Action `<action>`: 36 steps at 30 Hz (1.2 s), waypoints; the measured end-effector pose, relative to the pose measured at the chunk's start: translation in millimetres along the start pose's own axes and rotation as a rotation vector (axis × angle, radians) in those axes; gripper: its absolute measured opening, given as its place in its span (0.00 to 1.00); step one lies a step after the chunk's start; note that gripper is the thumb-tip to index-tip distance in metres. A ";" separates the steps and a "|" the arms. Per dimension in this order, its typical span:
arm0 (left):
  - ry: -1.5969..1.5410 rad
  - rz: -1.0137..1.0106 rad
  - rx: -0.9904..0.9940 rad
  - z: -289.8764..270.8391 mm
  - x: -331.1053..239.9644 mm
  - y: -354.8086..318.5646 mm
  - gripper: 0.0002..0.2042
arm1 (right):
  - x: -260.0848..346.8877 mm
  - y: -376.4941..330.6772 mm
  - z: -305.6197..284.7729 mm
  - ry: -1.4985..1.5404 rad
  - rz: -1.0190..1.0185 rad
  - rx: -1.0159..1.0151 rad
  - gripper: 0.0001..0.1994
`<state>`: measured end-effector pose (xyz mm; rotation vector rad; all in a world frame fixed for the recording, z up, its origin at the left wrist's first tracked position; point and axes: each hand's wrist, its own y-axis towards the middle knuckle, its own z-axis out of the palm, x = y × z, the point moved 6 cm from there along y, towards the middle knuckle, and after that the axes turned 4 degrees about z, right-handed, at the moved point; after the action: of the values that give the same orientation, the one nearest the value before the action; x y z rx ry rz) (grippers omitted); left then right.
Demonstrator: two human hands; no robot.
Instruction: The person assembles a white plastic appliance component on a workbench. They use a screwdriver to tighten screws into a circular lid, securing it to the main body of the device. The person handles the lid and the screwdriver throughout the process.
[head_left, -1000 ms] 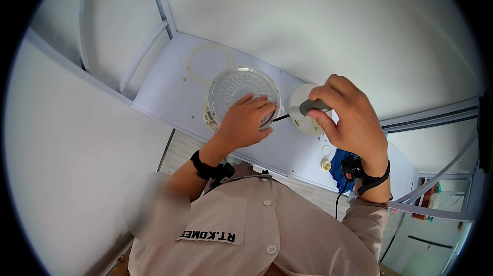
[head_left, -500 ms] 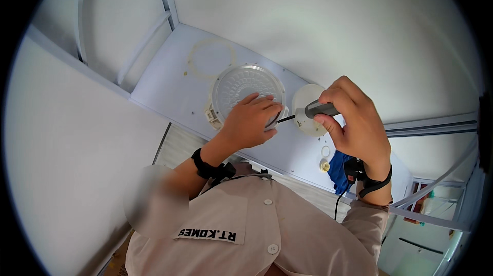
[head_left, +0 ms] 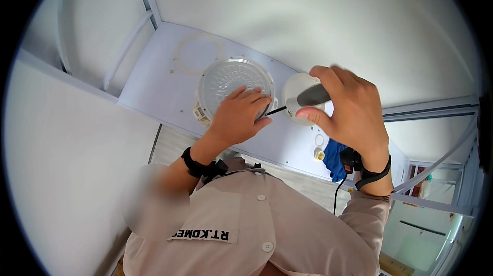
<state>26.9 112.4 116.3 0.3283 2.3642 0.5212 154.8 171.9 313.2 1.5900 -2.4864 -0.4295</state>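
Head view: a screwdriver (head_left: 303,100) is aimed at a round ribbed fixture (head_left: 232,79) near the middle of a white panel (head_left: 154,78).

The right hand (head_left: 349,114) is wrapped tight around its grey handle; the left hand (head_left: 239,116), fingers loosely spread, presses flat on the fixture's lower edge beside the tip. A white disc (head_left: 294,88) sits just behind.

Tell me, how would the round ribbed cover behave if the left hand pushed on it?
The round ribbed cover looks like thin plastic, so probably light and slightly flexible. The left hand lies flat on its rim, while the right hand holds a screwdriver there; it may shift if loose.
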 end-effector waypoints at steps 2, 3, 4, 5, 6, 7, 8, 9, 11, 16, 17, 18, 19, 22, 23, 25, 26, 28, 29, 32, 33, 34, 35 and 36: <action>0.004 -0.001 -0.002 -1.2 -1.0 0.1 0.23 | -1.4 -2.3 -1.2 0.063 -0.006 -0.029 0.23; 0.003 0.000 -0.002 -1.1 -1.1 0.5 0.22 | -5.7 -6.3 1.7 0.083 0.020 -0.004 0.24; 0.001 0.001 -0.006 -0.3 -0.8 0.7 0.21 | -8.8 -9.0 3.5 0.104 0.046 0.021 0.24; 0.000 0.002 -0.011 1.1 -0.3 0.6 0.20 | -10.3 -9.8 3.3 0.068 0.089 0.050 0.23; 0.005 -0.001 -0.017 1.0 0.8 -0.3 0.19 | -10.8 -9.9 3.1 0.038 0.128 0.078 0.21; 0.010 0.003 -0.009 0.5 1.1 -0.9 0.18 | -12.1 -10.2 3.8 0.007 0.165 0.105 0.20; 0.016 0.006 -0.002 -0.6 1.5 -1.3 0.16 | -14.1 -10.3 7.0 0.000 0.178 0.143 0.18; 0.014 0.019 0.012 0.7 -0.1 -0.1 0.15 | -18.4 -13.2 8.8 -0.012 0.206 0.181 0.17; 0.002 0.031 0.027 2.6 -2.7 1.1 0.12 | -18.8 -15.7 7.3 0.051 0.183 0.197 0.14; 0.030 0.049 0.038 3.9 -3.3 0.8 0.09 | -4.7 -12.2 1.0 0.402 -0.046 0.202 0.14; 0.032 0.050 0.043 5.0 -2.7 0.4 0.08 | -4.1 -12.2 0.9 0.410 -0.078 0.157 0.14; 0.035 0.050 0.048 5.9 -1.8 0.2 0.07 | -3.0 -11.8 3.5 0.417 -0.112 0.111 0.14; 0.039 0.056 0.045 6.6 -1.6 0.2 0.07 | -0.5 -12.1 4.0 0.423 -0.146 0.065 0.14; 0.057 0.056 0.040 7.4 -2.9 0.8 0.07 | 0.2 -15.6 6.1 0.298 0.042 0.025 0.12; 0.063 0.050 0.042 6.6 -4.4 2.0 0.07 | -2.3 -17.8 7.3 0.240 0.107 0.042 0.11; 0.071 0.050 0.047 6.7 -6.6 4.0 0.07 | -8.8 -22.9 9.5 0.161 0.191 0.105 0.10; 0.075 0.051 0.046 7.9 -7.1 4.3 0.07 | -9.9 -24.2 10.1 0.165 0.196 0.116 0.10; 0.072 0.041 0.055 9.1 -7.1 5.9 0.07 | -6.4 -22.7 8.6 0.338 0.058 0.046 0.09; 0.063 0.030 0.066 9.4 -6.6 6.8 0.07 | -6.3 -22.1 7.0 0.365 0.023 0.024 0.10; 0.073 0.024 0.093 9.8 -9.6 10.0 0.08 | -8.8 -24.7 2.7 0.425 -0.023 -0.024 0.11; 0.085 0.023 0.099 9.4 -10.5 10.2 0.09 | -11.6 -26.4 4.5 0.435 -0.006 -0.030 0.11; 0.100 0.028 0.092 9.3 -11.7 10.3 0.09 | -14.3 -28.0 5.3 0.445 0.011 -0.036 0.11; 0.114 0.034 0.086 9.8 -13.0 10.5 0.09 | -16.2 -30.2 4.9 0.446 0.013 -0.033 0.11; 0.128 0.039 0.079 9.9 -13.7 10.9 0.09 | -18.1 -33.1 3.8 0.446 0.015 -0.030 0.11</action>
<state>44.5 119.7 122.3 0.3884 2.5117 0.4802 189.9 175.9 299.2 1.4615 -2.1414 -0.0925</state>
